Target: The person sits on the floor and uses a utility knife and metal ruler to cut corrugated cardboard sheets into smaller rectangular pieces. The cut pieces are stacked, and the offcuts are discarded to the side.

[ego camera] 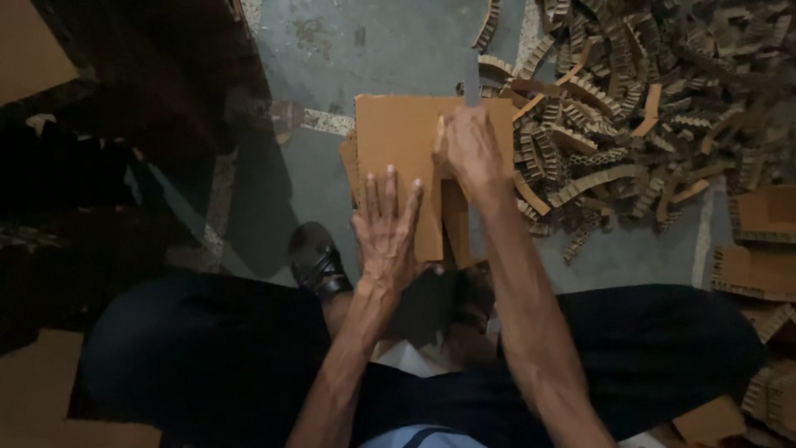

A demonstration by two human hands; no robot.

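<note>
My left hand (385, 228) lies flat, fingers spread and apart, pressing down on the stack of cardboard sheets (398, 141) that sits on the floor at the centre of the frame, just above my knees. My right hand (468, 149) has its grip clamped on a knife handle; the thin grey blade (472, 79) points up toward the top of the frame, at the stack's upper right edge. A slot is already cut into the cardboard beneath that hand. To the upper right, a heap of corrugated cardboard strips (630, 108) covers the grey floor (390, 41). My black shoe (317, 261) shows left of the stack. More cardboard pieces (759, 241) lie at the right edge.
</note>
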